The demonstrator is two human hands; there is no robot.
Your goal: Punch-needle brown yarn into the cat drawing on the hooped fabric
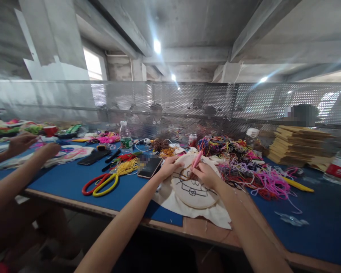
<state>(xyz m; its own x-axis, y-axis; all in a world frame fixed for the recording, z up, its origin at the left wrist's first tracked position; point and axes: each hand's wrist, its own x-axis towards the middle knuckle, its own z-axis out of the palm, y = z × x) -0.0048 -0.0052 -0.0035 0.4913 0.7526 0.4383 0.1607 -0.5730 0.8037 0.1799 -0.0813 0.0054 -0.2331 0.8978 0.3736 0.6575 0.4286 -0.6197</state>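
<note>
A round embroidery hoop [199, 207] holds white cloth [170, 203] stretched tight, with a dark line drawing and some brown stitching near its top. My left hand [169, 167] grips the hoop at its upper left edge, fingers partly hidden. In my right hand [207, 175] is a pink punch needle [197, 159], held like a pen over the upper middle of the cloth. Its tip is hidden by my fingers, so I cannot tell whether it pierces the fabric. Loose cloth hangs past the hoop toward the table's front edge.
Scissors [105, 184] with red and yellow handles and a phone [150, 167] lie to the left. Tangled yarn [268, 181] heaps up at right, near stacked brown envelopes [298, 146] and a bottle [340, 167]. At far left, a co-worker's hands [24, 144] work over another cloth.
</note>
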